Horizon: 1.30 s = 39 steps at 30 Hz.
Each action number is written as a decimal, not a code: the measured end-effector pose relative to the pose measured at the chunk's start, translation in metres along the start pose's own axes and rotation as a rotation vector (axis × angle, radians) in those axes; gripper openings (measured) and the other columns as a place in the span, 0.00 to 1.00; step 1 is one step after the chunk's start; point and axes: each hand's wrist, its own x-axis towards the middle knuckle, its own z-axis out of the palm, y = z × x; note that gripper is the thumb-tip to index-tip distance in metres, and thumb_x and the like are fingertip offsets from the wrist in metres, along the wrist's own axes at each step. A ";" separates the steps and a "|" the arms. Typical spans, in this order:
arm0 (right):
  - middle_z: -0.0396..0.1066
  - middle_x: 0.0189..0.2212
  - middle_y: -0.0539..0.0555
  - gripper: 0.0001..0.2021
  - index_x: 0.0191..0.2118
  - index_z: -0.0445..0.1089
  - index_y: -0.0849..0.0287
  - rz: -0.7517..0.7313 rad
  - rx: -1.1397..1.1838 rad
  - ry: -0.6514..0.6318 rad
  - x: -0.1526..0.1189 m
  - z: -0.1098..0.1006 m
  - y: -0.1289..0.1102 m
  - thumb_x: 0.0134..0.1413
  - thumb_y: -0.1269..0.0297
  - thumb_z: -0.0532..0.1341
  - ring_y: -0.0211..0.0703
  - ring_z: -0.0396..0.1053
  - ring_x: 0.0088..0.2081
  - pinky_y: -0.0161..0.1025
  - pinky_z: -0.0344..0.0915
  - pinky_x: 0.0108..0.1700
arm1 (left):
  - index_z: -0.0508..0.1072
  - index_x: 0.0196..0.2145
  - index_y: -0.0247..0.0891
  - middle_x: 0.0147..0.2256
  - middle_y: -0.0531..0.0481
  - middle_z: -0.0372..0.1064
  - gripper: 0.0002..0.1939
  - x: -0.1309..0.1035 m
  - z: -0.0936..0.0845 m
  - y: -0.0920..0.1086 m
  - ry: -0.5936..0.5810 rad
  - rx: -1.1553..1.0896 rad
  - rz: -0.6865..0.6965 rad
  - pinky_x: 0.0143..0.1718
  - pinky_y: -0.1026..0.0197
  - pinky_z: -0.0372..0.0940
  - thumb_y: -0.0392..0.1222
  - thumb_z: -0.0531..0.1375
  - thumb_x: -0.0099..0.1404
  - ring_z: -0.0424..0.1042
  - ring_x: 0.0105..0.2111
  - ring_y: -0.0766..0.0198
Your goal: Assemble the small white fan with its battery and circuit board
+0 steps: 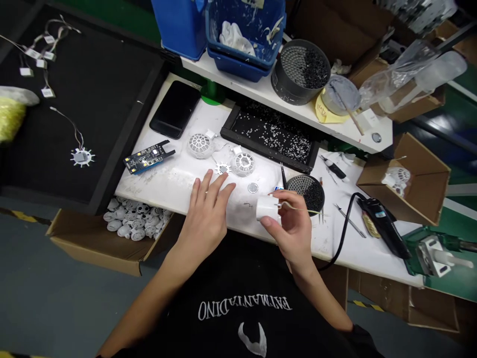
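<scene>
The right hand (294, 226) is raised just over the near edge of the white desk (179, 179), its fingers (272, 226) grasping a small white plastic housing (267, 208) with thin wires (301, 209) trailing out to the right. The left hand (206, 214) rests flat on the desk, fingers (208, 181) released and spread, tips just beside a small star-shaped plate (222, 169). Beyond the plate lie two round white grilles (201, 145) (243, 164), and a small silver disc (253, 187) sits between the hands. A circuit board (149, 156) and a black phone (175, 109) lie to the left. A round black mesh dish (308, 191) stands just right of the housing, a black tray of pellets (272, 132) behind it. A cardboard box of white parts (134, 223) sits below the desk's left edge.
</scene>
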 end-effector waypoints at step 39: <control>0.62 0.27 0.46 0.21 0.35 0.67 0.56 0.259 0.530 0.665 -0.099 -0.224 0.065 0.68 0.42 0.64 0.36 0.59 0.27 0.34 0.58 0.31 | 0.73 0.65 0.49 0.60 0.42 0.72 0.29 0.075 0.138 0.267 -1.139 -1.222 0.030 0.60 0.56 0.71 0.46 0.70 0.68 0.75 0.59 0.50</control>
